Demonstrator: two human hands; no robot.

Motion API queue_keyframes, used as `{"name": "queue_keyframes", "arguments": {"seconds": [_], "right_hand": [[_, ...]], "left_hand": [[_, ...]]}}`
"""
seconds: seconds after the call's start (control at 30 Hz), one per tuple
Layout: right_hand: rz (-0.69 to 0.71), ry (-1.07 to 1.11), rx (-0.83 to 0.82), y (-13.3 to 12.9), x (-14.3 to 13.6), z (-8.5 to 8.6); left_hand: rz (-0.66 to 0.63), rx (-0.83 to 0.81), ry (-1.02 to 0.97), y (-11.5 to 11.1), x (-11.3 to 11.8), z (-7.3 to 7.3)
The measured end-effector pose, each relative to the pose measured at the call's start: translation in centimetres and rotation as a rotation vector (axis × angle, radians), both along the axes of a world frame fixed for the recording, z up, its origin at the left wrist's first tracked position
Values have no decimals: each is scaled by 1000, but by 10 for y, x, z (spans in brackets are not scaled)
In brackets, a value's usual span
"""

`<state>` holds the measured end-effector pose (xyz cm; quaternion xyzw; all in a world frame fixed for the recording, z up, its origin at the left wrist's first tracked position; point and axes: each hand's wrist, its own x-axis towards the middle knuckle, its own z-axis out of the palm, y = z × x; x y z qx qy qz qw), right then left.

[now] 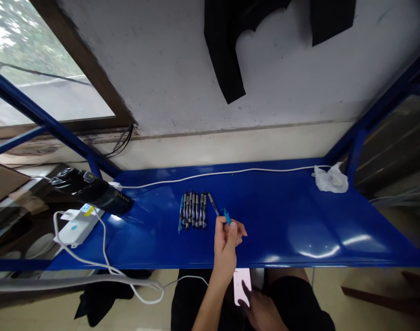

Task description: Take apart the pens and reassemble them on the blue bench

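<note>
The left hand [227, 239] reaches in over the front edge of the worktop [292, 211], its thumb and fingers pinching a blue pen [227, 216]. That pen tilts up out of the grip, its free end pointing toward the back edge and a little left. The right hand [263, 309] sits below the front edge, over the lap, with dark digits lying across a flat pink piece [242, 292], perhaps a phone or card; whether they grip it I cannot tell.

A row of pens [196, 209] lies to the left of the left hand and slightly nearer the back edge, side by side, their long axes running front to back. A second blue pen [181, 215] closes the row's left end. Between the row and the left hand, a loose pen [213, 203] lies aslant, its near end angled right, just beside the fingers. The left hand is clearly the nearer one to all of these.

A black bottle [99, 191] and a power strip [79, 229] stand by the left edge; a crumpled white wad [331, 178] sits at the back right corner.
</note>
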<state>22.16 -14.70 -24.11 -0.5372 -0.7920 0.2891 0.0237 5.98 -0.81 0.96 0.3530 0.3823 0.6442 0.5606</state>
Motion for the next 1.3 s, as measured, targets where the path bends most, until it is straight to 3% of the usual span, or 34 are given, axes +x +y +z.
{"name": "queue_keyframes", "arguments": {"seconds": [0.3, 0.63, 0.87, 1.03, 1.3], "right_hand": [[-28, -26, -21, 5, 3, 1], [-52, -155, -96, 69, 6, 21], [-17, 48, 48, 46, 18, 11], [-18, 86, 111, 37, 23, 4], [7, 33, 151, 40, 22, -3]], "left_hand": [[-23, -19, 30, 1, -1, -1], [-27, 19, -41, 1, -1, -6], [-24, -34, -47, 2, -1, -11], [0, 9, -103, 1, 0, -7], [-24, -54, -49, 1, -1, -10]]}}
